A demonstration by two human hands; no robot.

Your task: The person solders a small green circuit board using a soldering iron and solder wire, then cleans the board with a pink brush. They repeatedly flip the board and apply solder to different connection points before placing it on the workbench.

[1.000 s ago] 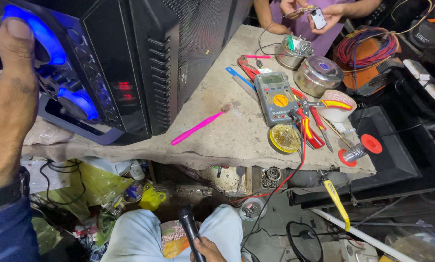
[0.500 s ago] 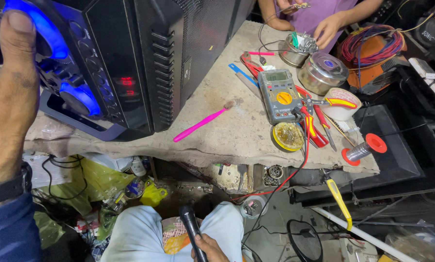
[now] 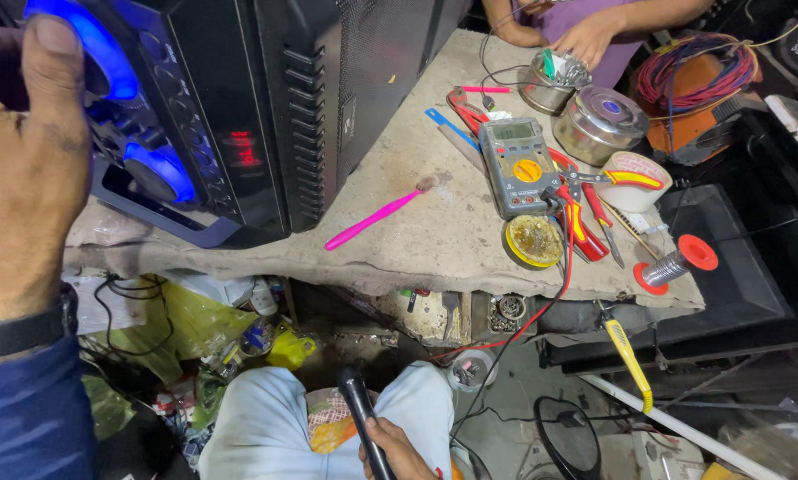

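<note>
Left hand stays pressed, fingers spread, on the black speaker with blue lights; it has barely shifted. Right hand, below the speaker at the lap, still grips what seems a black microphone.

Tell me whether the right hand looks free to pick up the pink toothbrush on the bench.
Probably not as it stands: the right hand is down at the lap gripping a black microphone. The pink toothbrush itself lies uncovered on the bench.
</note>
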